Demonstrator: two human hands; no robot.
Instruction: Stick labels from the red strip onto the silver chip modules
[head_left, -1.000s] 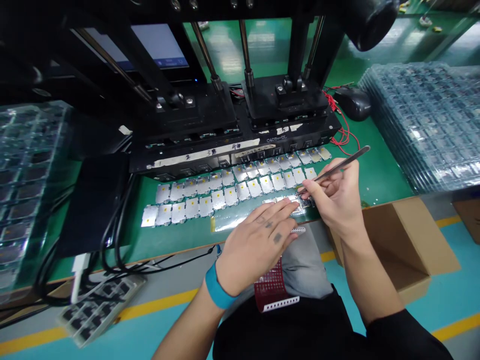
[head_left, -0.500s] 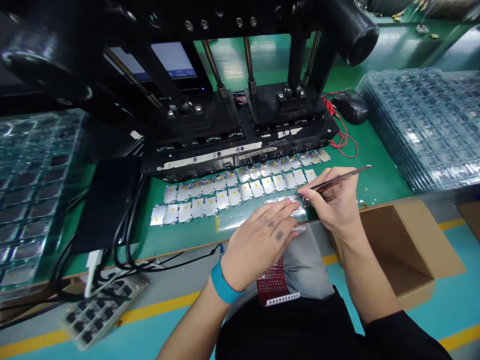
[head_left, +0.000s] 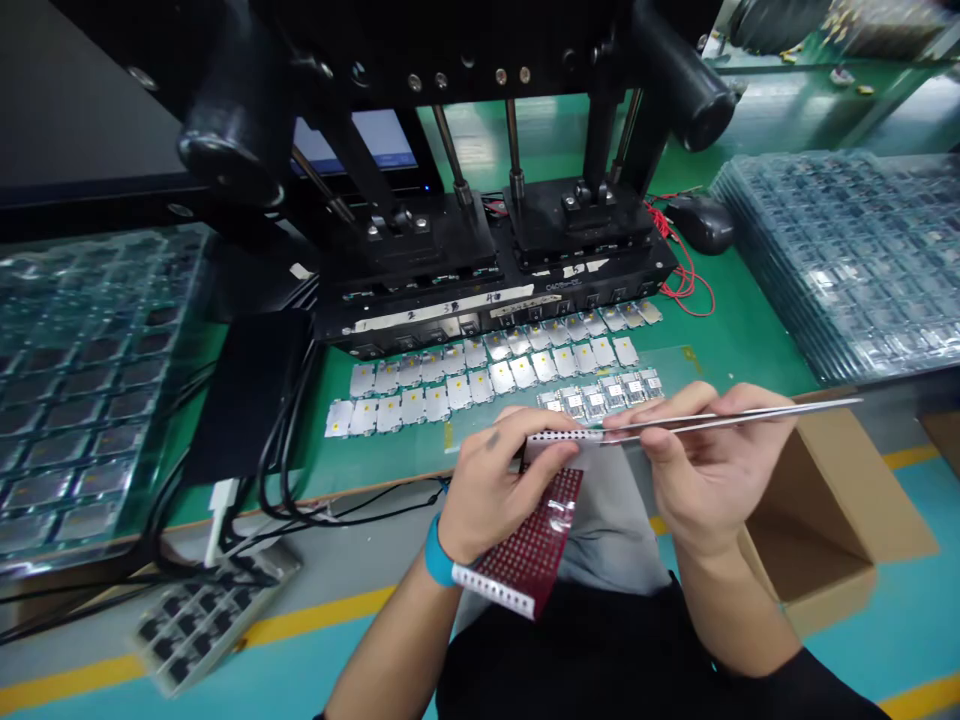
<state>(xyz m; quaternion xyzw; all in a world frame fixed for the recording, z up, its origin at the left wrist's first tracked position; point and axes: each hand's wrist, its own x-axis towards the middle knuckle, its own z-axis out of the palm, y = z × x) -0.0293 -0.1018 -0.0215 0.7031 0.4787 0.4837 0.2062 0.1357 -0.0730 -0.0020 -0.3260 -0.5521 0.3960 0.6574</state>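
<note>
My left hand (head_left: 499,480) is closed on a dark red perforated sheet (head_left: 529,545) with white edge strips, held up over my lap. My right hand (head_left: 709,465) grips metal tweezers (head_left: 720,418); their tips touch the sheet's upper white strip (head_left: 559,436). Beyond the hands, rows of small silver square modules (head_left: 495,375) lie on the green mat, with a few darker modules (head_left: 600,397) in the nearest row on a clear film.
A black press fixture (head_left: 495,250) with posts stands behind the modules. Stacks of clear trays sit at the left (head_left: 82,380) and right (head_left: 855,250). An open cardboard box (head_left: 825,510) is at my right; a mouse (head_left: 701,222) and red wires lie behind.
Both hands left the module row and drew back toward me. My left hand lifted the red sheet, and the tweezers swung level to meet its top edge.
</note>
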